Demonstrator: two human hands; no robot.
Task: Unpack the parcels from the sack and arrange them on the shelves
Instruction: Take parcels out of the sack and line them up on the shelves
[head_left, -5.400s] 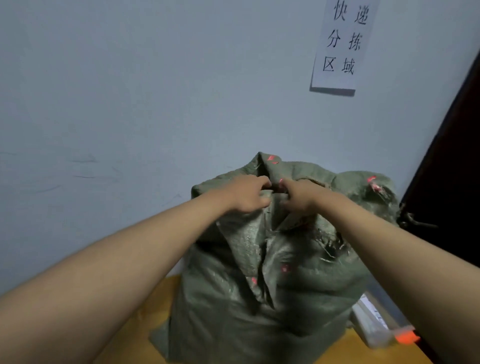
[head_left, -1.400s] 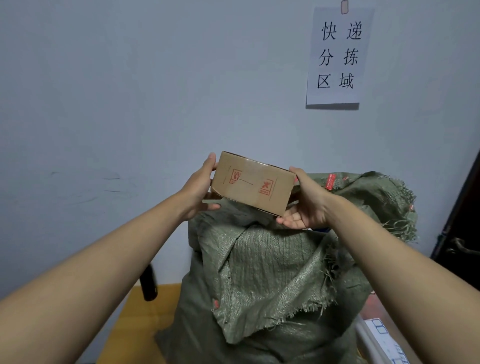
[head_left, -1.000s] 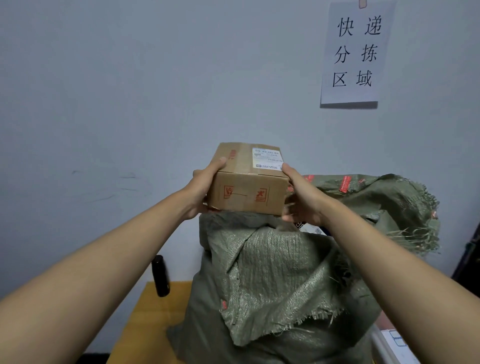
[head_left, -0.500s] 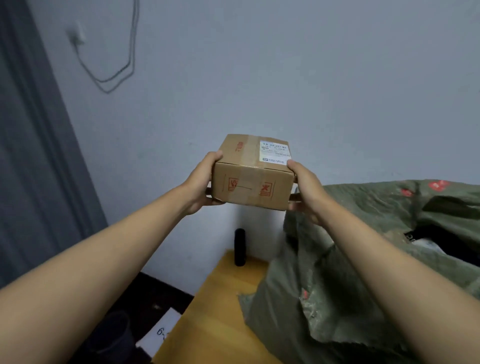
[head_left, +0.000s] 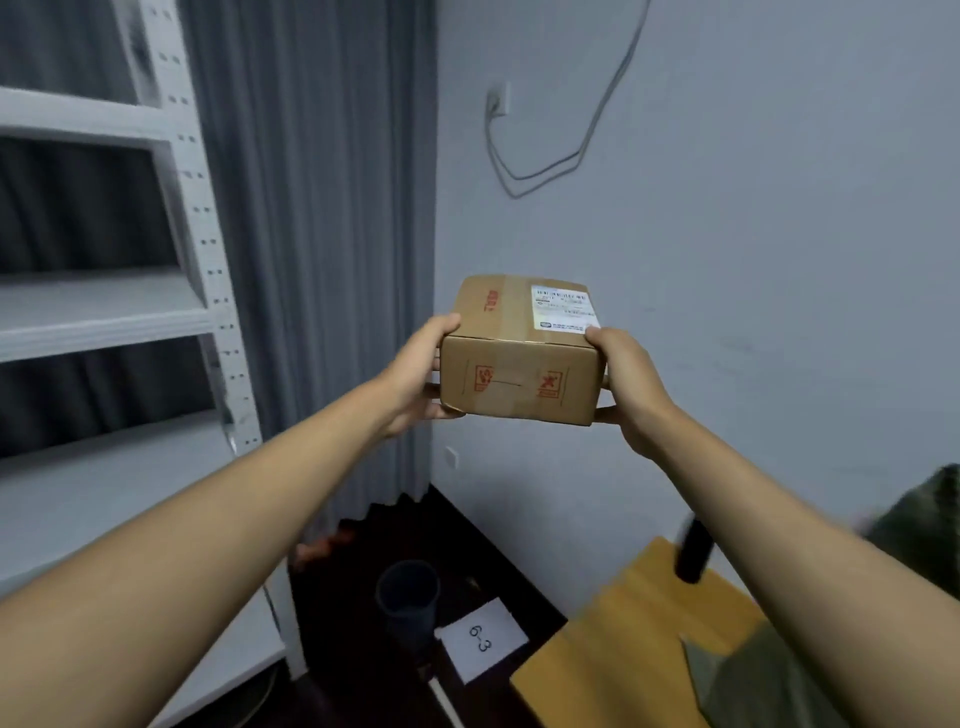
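Note:
A small brown cardboard parcel (head_left: 519, 358) with a white label on top and red marks on its side is held in the air in front of me. My left hand (head_left: 415, 379) grips its left end, thumb on the top edge. My right hand (head_left: 623, 379) grips its right end the same way. The green woven sack (head_left: 924, 525) shows only at the far right edge, on the wooden table. The white metal shelves (head_left: 104, 322) stand at the left, and the boards in view are bare.
A grey curtain (head_left: 311, 208) hangs behind the shelves. A wooden table (head_left: 634, 639) is at the lower right with a black cylinder (head_left: 691, 551) on it. On the dark floor stand a dark bin (head_left: 408, 597) and a paper marked 6-3 (head_left: 480, 639). A cable (head_left: 545, 166) hangs on the wall.
I opened the sack and lifted the parcel out with both hands. My view has swung left, away from the sack, and the shelves have come into view.

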